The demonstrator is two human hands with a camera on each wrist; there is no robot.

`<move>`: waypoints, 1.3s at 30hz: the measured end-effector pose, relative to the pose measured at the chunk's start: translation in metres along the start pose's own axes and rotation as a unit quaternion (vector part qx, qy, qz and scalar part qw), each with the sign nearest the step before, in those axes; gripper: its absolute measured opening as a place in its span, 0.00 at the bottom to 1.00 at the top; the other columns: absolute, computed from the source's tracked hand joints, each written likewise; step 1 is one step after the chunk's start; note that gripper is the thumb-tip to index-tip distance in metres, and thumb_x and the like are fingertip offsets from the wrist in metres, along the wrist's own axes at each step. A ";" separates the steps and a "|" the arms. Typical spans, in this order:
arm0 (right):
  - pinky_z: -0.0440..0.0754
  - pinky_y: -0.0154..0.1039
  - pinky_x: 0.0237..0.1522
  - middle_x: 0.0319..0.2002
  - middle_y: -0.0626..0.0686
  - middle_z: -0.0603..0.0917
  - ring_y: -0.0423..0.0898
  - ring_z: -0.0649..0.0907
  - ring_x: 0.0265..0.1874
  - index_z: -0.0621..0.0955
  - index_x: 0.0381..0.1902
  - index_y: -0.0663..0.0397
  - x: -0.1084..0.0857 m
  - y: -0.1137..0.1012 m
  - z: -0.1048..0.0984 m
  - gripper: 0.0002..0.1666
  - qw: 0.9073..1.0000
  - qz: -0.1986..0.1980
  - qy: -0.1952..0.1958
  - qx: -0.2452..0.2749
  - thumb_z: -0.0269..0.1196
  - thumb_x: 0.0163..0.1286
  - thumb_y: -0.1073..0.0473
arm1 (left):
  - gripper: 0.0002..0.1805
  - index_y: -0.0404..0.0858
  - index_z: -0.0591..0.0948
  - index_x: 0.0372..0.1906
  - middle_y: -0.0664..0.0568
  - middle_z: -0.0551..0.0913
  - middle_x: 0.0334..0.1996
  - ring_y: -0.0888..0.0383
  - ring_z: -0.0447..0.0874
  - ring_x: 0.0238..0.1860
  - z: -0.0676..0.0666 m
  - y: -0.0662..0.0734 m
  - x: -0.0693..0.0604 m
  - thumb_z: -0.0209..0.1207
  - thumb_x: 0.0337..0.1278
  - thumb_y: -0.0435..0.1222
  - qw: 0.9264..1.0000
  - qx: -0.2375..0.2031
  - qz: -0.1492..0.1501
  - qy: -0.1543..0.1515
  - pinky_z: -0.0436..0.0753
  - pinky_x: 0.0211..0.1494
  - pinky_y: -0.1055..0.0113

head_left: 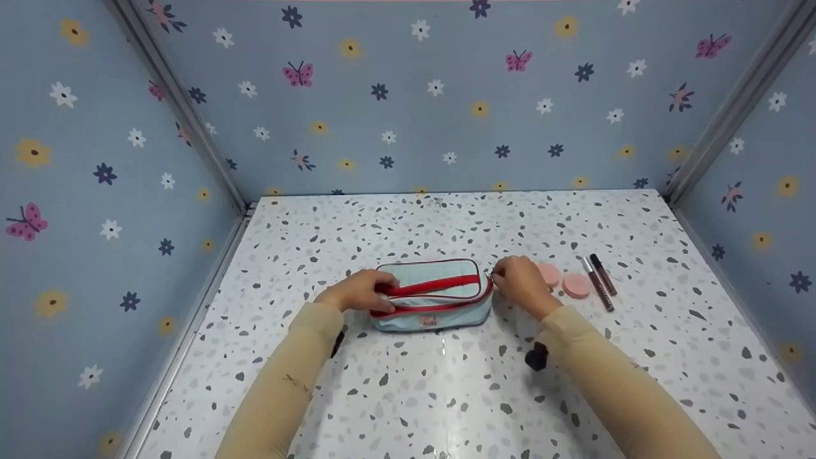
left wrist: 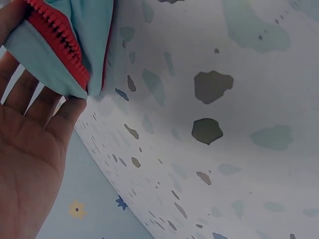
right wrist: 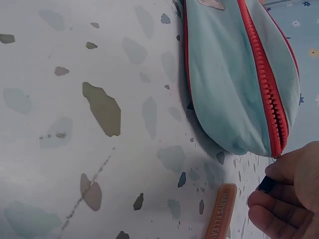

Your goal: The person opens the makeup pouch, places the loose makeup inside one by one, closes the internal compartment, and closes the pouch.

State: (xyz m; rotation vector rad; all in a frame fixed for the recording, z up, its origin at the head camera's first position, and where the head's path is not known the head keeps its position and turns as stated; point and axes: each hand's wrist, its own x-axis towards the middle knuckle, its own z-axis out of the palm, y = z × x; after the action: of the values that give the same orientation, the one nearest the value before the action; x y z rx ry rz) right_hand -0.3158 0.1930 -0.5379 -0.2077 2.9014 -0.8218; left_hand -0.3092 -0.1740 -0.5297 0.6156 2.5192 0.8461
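Note:
A light blue pouch (head_left: 440, 319) with red piping, a red zipper and a red strap lies on the speckled table. The left hand (head_left: 362, 292) grips its left end; in the left wrist view that hand (left wrist: 35, 134) has its thumb and fingers around the pouch corner (left wrist: 45, 69), beside parted zipper teeth. At the pouch's right end, the right hand (head_left: 524, 284) pinches at the zipper's end. The right wrist view shows the right hand (right wrist: 294, 194) with thumb and curled fingers on a small dark piece (right wrist: 266, 184) there, below the pouch (right wrist: 224, 89).
Right of the right hand lie two round pink items (head_left: 576, 286) and two slim tubes, one brownish (head_left: 599, 288) and one with a black cap (head_left: 603, 274). Flowered panels (head_left: 433, 115) rise behind and at both sides of the table (head_left: 446, 395).

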 end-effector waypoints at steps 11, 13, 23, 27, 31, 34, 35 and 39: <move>0.87 0.48 0.44 0.36 0.57 0.91 0.51 0.87 0.36 0.90 0.39 0.59 -0.001 0.007 -0.006 0.07 0.999 -0.018 0.010 0.040 0.65 0.72 0.65 | 0.31 0.45 0.84 0.65 0.51 0.87 0.60 0.51 0.83 0.61 0.004 0.026 0.007 0.78 0.59 0.50 0.996 0.082 -0.042 0.018 0.79 0.74 0.49; 0.87 0.48 0.44 0.36 0.57 0.91 0.51 0.87 0.35 0.90 0.38 0.59 -0.002 0.007 -0.006 0.07 0.999 -0.027 0.016 0.043 0.65 0.71 0.66 | 0.35 0.44 0.82 0.68 0.50 0.86 0.63 0.50 0.83 0.64 0.008 0.034 0.009 0.76 0.60 0.53 0.995 0.098 -0.026 0.022 0.78 0.76 0.50; 0.89 0.46 0.44 0.37 0.56 0.91 0.50 0.88 0.37 0.90 0.42 0.59 -0.006 0.003 -0.006 0.06 0.998 -0.016 -0.001 0.059 0.67 0.73 0.64 | 0.41 0.42 0.72 0.81 0.47 0.77 0.77 0.49 0.73 0.79 0.023 0.066 0.026 0.71 0.68 0.50 0.995 0.077 0.052 0.035 0.68 0.85 0.53; 0.87 0.46 0.43 0.35 0.55 0.91 0.49 0.87 0.36 0.90 0.40 0.58 -0.007 0.005 -0.005 0.05 0.998 -0.022 0.010 0.057 0.68 0.73 0.63 | 0.42 0.41 0.72 0.80 0.48 0.76 0.78 0.50 0.72 0.80 0.029 0.074 0.034 0.73 0.67 0.49 0.996 0.064 0.062 0.030 0.67 0.86 0.54; 0.87 0.45 0.43 0.35 0.56 0.91 0.49 0.87 0.36 0.90 0.40 0.59 -0.009 0.009 -0.004 0.06 0.998 -0.023 0.017 0.064 0.68 0.74 0.63 | 0.43 0.40 0.73 0.80 0.48 0.77 0.77 0.51 0.71 0.80 0.036 0.083 0.043 0.73 0.65 0.50 0.995 0.066 0.062 0.031 0.66 0.86 0.56; 0.88 0.44 0.43 0.36 0.56 0.91 0.48 0.87 0.36 0.90 0.41 0.59 -0.009 0.012 -0.003 0.06 0.997 -0.020 0.015 0.080 0.68 0.74 0.63 | 0.41 0.38 0.74 0.78 0.46 0.78 0.76 0.50 0.74 0.79 0.041 0.089 0.049 0.72 0.67 0.51 0.994 0.075 0.070 0.036 0.68 0.85 0.56; 0.88 0.44 0.42 0.36 0.56 0.91 0.48 0.87 0.36 0.90 0.41 0.59 -0.009 0.014 -0.002 0.06 0.996 -0.020 0.014 0.083 0.68 0.74 0.63 | 0.39 0.37 0.75 0.77 0.46 0.79 0.74 0.50 0.75 0.77 0.043 0.092 0.050 0.71 0.69 0.51 0.993 0.079 0.074 0.038 0.69 0.84 0.56; 0.87 0.43 0.40 0.36 0.56 0.90 0.48 0.87 0.35 0.89 0.41 0.57 -0.008 0.018 -0.002 0.05 0.996 -0.026 0.005 0.087 0.67 0.74 0.62 | 0.32 0.38 0.80 0.73 0.46 0.83 0.68 0.50 0.80 0.72 0.050 0.097 0.054 0.68 0.74 0.50 0.990 0.103 0.084 0.044 0.74 0.80 0.56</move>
State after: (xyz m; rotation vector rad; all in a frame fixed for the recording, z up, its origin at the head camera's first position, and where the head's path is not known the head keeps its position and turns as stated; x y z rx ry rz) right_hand -0.3098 0.2103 -0.5451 -0.2636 2.8244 -1.0819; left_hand -0.3015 -0.0532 -0.5177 0.8861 2.6862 0.6885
